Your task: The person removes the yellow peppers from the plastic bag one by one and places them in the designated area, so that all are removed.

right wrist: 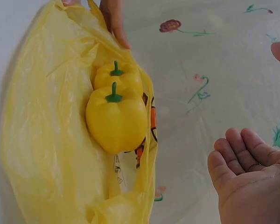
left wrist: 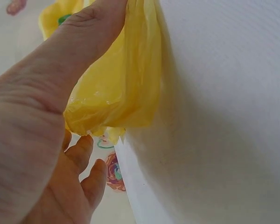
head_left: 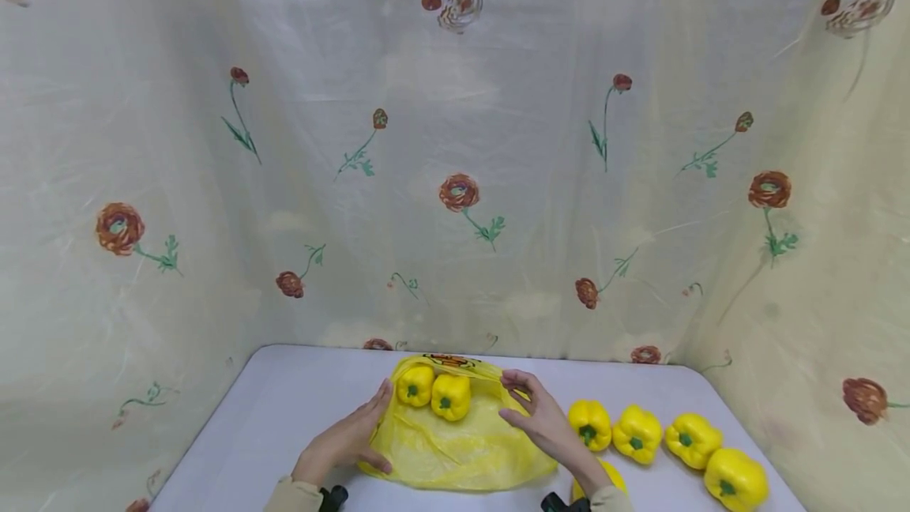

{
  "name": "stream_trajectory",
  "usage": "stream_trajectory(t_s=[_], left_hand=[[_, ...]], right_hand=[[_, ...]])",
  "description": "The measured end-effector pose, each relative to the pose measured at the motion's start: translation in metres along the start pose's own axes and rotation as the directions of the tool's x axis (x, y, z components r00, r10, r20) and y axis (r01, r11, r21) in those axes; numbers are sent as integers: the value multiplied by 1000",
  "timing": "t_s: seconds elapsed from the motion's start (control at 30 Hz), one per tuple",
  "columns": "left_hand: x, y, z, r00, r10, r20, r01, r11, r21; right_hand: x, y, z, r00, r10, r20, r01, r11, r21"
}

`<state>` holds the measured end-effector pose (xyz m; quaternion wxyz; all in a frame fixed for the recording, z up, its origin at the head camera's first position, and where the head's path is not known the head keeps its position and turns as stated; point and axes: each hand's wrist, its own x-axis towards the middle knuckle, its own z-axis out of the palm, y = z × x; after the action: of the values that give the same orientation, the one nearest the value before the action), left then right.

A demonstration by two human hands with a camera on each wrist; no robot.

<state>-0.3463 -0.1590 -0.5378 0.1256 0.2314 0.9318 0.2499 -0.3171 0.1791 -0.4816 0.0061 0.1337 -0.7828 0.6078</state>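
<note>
from where i stood, the thin yellow bag (head_left: 469,449) lay spread on the white bench (head_left: 220,433), its mouth open and a dark and orange print showing at the far edge. two yellow peppers (head_left: 451,397) sat in that mouth, side by side toward its left, their green stems in sight. the person's left hand (head_left: 348,434) rested along the bag's left side, fingers nearly straight and thumb spread well away from them, touching the film without curling round it. the right hand (head_left: 540,417) was by the other side, its fingers loosely bent and apart from the thumb, with nothing in their hold. four loose peppers (head_left: 637,434) stood to the right, and a fifth pepper (head_left: 614,476) was partly covered by the right forearm (head_left: 581,458), so i could not make out its whole shape.

the bag looked feather-light, limp and easy to crumple or tear, something best taken by its rim and drawn gently. the peppers seemed firm and fairly light, though their glossy, rounded skins might have slid under a careless touch. i judged the plump sides the surest place to hold one, fingers spread opposite the thumb, sparing the short stem.
</note>
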Motion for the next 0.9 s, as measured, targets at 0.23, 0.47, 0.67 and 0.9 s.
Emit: stream_trajectory(t_s=[0.23, 0.47, 0.67, 0.9], left_hand=[[1, 1, -1, 1000, -11, 6, 11, 1000, -3], [2, 0, -1, 1000, -9, 3, 9, 1000, -1], [3, -2, 0, 1000, -9, 4, 9, 1000, 6], [3, -1, -1, 1000, -15, 7, 15, 1000, -2]], right_hand=[[12, -1, 7, 1000, -6, -4, 6, 1000, 31], [23, 0, 14, 1000, -16, 1, 16, 999, 39], [33, 9, 20, 1000, 0, -6, 0, 1000, 12], [42, 23, 26, 1000, 26, 1, -26, 999, 40]])
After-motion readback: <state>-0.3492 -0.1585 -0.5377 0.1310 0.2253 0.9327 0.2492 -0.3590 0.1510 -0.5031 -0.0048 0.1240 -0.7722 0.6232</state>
